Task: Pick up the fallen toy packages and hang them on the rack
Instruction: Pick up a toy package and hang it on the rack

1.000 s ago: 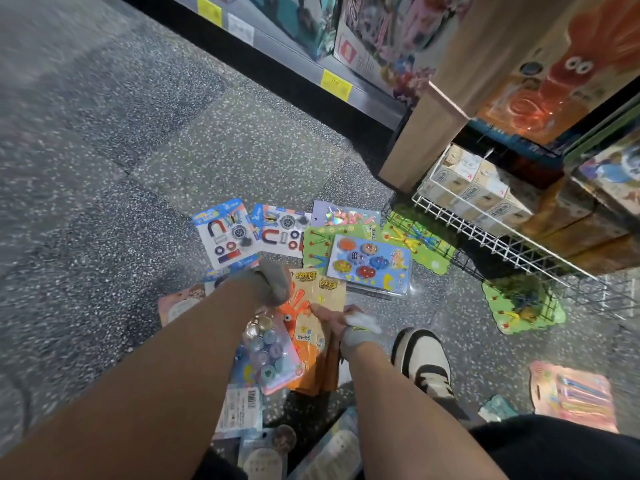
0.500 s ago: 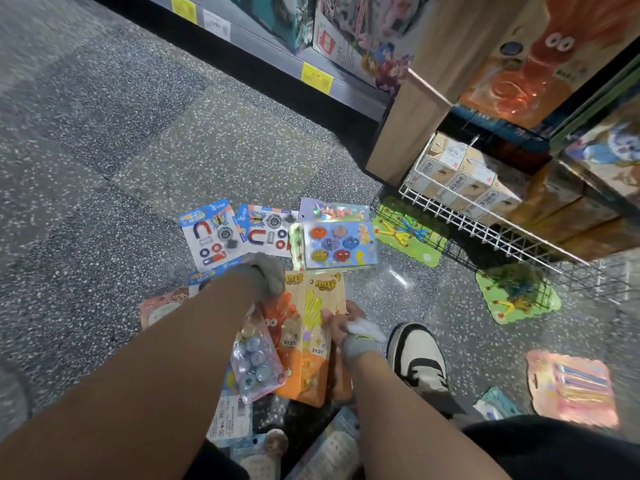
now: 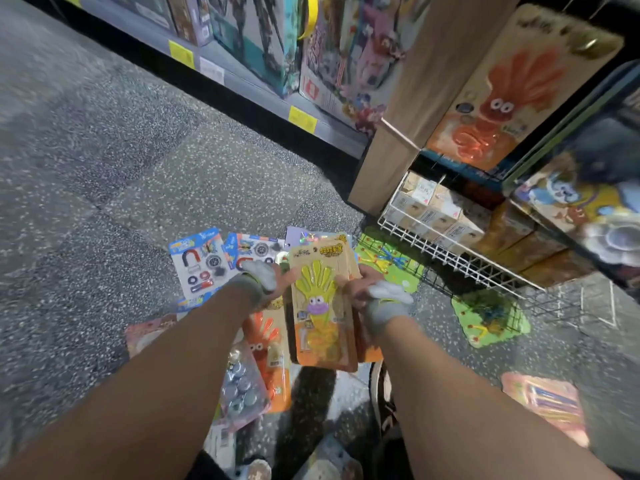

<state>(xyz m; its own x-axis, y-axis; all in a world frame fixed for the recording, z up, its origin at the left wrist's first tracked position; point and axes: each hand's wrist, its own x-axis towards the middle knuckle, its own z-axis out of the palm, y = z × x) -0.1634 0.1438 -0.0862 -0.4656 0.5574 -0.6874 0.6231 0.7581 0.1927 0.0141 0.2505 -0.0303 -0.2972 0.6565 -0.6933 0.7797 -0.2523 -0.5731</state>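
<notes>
**Orange-and-yellow card packs: square the stack before hanging**

We hold a small stack of sticky-hand packages [image 3: 320, 303] upright between both hands, lifted above the floor and the other fallen packs. The right hand [image 3: 369, 294] grips the stack's right edge, with its fingers wrapped behind. The left hand [image 3: 268, 280] holds the left edge, though blur hides its fingertips.

We judge that the cards should be squared first, so that the hang holes along the top line up. A matching pack [image 3: 498, 98] hangs from a hook [image 3: 588, 43] up to the right, which is probably the target peg. We should raise the stack top edge first, support it from below with one hand, and thread all the holes in one pass. We should grip the card edges, not the blister, which may crush.

A magnet set [image 3: 197, 261], an orange sticky-hand pack [image 3: 270, 341] and green cards [image 3: 491, 317] lie on the floor near the wire basket [image 3: 450, 251].
</notes>
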